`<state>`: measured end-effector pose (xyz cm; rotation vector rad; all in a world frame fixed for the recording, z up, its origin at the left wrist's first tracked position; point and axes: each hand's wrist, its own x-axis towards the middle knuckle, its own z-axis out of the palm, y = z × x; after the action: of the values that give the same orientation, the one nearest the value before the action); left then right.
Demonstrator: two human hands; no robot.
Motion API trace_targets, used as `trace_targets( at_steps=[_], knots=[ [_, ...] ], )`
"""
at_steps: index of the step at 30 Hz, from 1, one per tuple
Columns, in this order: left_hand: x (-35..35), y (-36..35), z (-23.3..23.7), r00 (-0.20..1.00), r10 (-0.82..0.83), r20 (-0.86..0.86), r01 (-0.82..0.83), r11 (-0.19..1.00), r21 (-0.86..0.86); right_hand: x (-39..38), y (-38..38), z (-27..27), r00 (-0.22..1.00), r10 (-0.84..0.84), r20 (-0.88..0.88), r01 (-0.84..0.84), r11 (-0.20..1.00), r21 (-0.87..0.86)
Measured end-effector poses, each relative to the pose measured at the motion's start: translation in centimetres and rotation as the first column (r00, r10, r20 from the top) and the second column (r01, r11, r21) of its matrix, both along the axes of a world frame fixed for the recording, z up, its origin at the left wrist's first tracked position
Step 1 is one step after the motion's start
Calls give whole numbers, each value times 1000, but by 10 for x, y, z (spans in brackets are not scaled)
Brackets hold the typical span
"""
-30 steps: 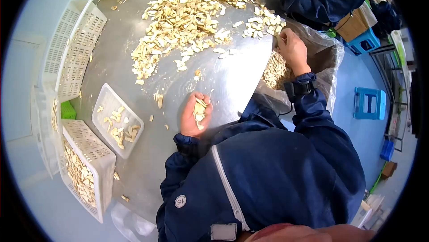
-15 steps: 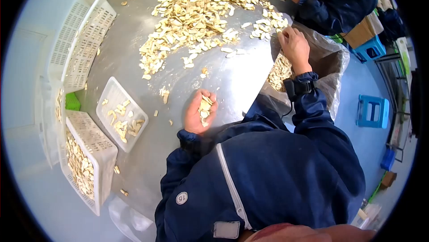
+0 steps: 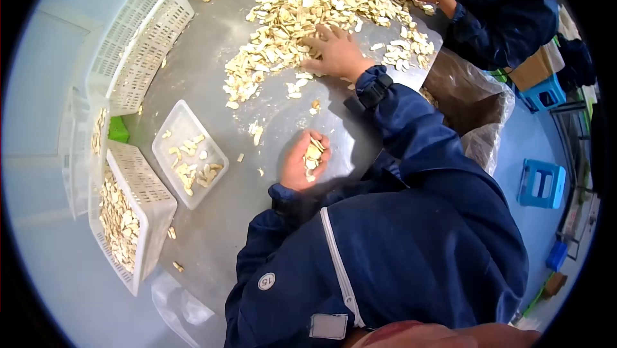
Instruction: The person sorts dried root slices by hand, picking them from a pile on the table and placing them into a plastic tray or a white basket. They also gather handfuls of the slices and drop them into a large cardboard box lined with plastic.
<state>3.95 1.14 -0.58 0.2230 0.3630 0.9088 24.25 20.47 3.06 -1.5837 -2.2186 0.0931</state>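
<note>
1. While cupped palm-up near the desk's (image 3: pixel 218 219) near edge, left hand (image 3: pixel 301 167) loosely grips pale slices (image 3: pixel 313 154), so none spill.
2. Right hand (image 3: pixel 334 53) lies open, fingers spread, atop the heap (image 3: pixel 295 7) toward the far edge.

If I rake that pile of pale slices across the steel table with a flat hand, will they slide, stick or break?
Probably slide easily: the slices lie loose and scattered on the smooth metal table. They look thin and light, since the left hand cups several at once. Possibly brittle: small bits lie strewn around.
</note>
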Motion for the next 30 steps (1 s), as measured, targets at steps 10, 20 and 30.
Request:
trace_targets(
  at_steps=[10, 20, 30],
  knots=[
    [1, 0, 6, 998, -4, -62, 0, 998, -56, 99, -52, 12, 905, -199, -376, 145, 975, -165],
    [1, 1, 7, 1000, -4, -10, 4, 1000, -31, 143, -71, 11, 901, -260, -347, 230, 965, -126],
    [2, 3, 4, 1000, -15, 7, 15, 1000, -8, 149, -91, 21, 865, -373, -334, 317, 924, -212]
  ],
)
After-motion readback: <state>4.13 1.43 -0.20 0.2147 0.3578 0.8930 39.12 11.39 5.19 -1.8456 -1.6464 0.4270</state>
